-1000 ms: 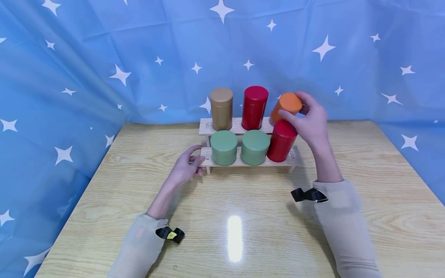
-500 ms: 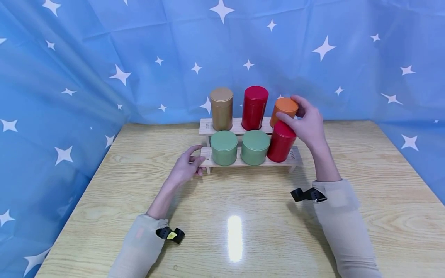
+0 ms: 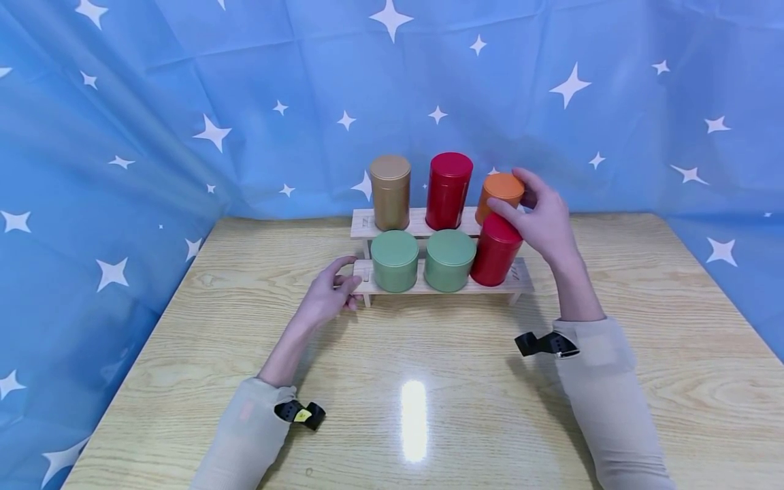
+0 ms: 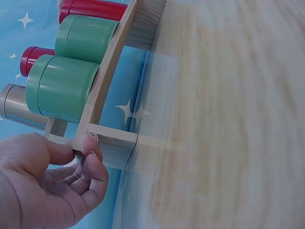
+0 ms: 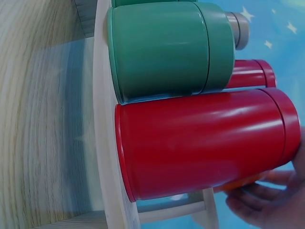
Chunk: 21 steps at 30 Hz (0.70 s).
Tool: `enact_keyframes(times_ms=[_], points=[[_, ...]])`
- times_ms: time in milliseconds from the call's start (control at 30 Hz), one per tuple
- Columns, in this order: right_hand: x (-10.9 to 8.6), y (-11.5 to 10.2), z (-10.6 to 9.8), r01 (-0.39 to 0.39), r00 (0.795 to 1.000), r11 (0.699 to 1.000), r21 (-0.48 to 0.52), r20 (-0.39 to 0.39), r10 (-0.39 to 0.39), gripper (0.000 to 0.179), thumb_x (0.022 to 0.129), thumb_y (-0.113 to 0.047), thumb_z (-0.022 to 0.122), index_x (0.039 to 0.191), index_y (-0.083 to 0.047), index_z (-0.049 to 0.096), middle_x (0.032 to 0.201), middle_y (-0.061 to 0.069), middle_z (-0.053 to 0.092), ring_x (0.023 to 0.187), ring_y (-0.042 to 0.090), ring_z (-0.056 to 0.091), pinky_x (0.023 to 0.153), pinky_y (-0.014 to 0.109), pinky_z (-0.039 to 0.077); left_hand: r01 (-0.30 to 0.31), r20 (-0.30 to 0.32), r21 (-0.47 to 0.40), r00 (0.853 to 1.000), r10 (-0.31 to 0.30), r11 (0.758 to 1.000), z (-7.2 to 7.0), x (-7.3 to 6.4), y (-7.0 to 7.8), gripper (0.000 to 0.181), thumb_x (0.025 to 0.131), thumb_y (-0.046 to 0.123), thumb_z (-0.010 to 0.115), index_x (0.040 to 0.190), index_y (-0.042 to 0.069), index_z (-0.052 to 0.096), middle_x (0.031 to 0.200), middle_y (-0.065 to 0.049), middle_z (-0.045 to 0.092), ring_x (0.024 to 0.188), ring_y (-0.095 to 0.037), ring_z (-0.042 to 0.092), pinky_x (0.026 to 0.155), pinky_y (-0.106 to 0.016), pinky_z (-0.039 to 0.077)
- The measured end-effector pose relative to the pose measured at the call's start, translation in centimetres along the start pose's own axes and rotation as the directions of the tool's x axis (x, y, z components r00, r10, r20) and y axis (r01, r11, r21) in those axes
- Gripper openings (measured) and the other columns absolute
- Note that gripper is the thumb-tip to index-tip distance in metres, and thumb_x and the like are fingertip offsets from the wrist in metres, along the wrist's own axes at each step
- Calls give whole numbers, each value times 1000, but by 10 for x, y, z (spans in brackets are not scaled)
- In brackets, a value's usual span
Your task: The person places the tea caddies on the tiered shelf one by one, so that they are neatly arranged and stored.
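A two-tier wooden rack (image 3: 520,278) holds several lidded tins. My right hand (image 3: 540,219) grips an orange tin (image 3: 502,194) by its upper part, at the right end of the back tier; a tall red tin (image 3: 495,252) in front hides its lower part. In the right wrist view that red tin (image 5: 200,143) covers most of the orange one, and fingers curl behind it. At the rack's left end my left hand (image 3: 327,294) pinches the front tier's board, thumb on top, as the left wrist view of the hand (image 4: 62,181) shows.
Two green tins (image 3: 395,262) stand on the front tier beside the red one. A gold tin (image 3: 390,194) and another red tin (image 3: 450,190) stand on the back tier. Behind the wooden table (image 3: 355,381) hangs a blue star-patterned cloth (image 3: 245,88).
The orange tin has come down and slightly left onto the back tier and now looks upright instead of tilted, my right hand moving with it. My left hand has stayed put.
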State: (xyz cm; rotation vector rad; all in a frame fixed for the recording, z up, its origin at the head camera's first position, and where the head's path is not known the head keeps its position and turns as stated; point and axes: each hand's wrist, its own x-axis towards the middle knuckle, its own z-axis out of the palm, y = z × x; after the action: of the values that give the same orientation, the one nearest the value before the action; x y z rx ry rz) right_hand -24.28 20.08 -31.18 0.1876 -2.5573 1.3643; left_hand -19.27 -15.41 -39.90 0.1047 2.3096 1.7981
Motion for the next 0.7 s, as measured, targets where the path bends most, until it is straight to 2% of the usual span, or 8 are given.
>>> enact_keyframes(times_ms=[233, 533, 700], points=[[1, 3, -4, 1, 1000, 1000, 10, 15, -1, 76, 96, -38, 69, 159, -13, 33, 149, 16, 49, 130, 39, 50, 104, 55, 46, -9, -2, 24, 1000, 9, 1000, 2, 1, 1, 52, 106, 8, 53, 155, 4, 35, 93, -17, 63, 63, -16, 62, 66, -34, 59], [-2, 8, -12, 3, 1000, 997, 78, -26, -1, 70, 98, -43, 64, 156, -14, 38, 151, 14, 47, 134, 37, 48, 111, 45, 42, -28, 2, 101, 1000, 28, 995, 0, 4, -1, 52, 105, 11, 56, 153, 4, 38, 88, -13, 61, 67, -22, 63, 59, -29, 50], [-5, 18, -14, 29, 999, 997, 68, -41, -26, 65, 100, -41, 62, 154, -12, 41, 149, 16, 49, 133, 36, 49, 112, 40, 41, -52, -48, 180, 997, 62, 982, -1, 4, -2, 50, 103, 11, 61, 149, 3, 46, 99, -15, 63, 79, -24, 67, 66, -31, 55]])
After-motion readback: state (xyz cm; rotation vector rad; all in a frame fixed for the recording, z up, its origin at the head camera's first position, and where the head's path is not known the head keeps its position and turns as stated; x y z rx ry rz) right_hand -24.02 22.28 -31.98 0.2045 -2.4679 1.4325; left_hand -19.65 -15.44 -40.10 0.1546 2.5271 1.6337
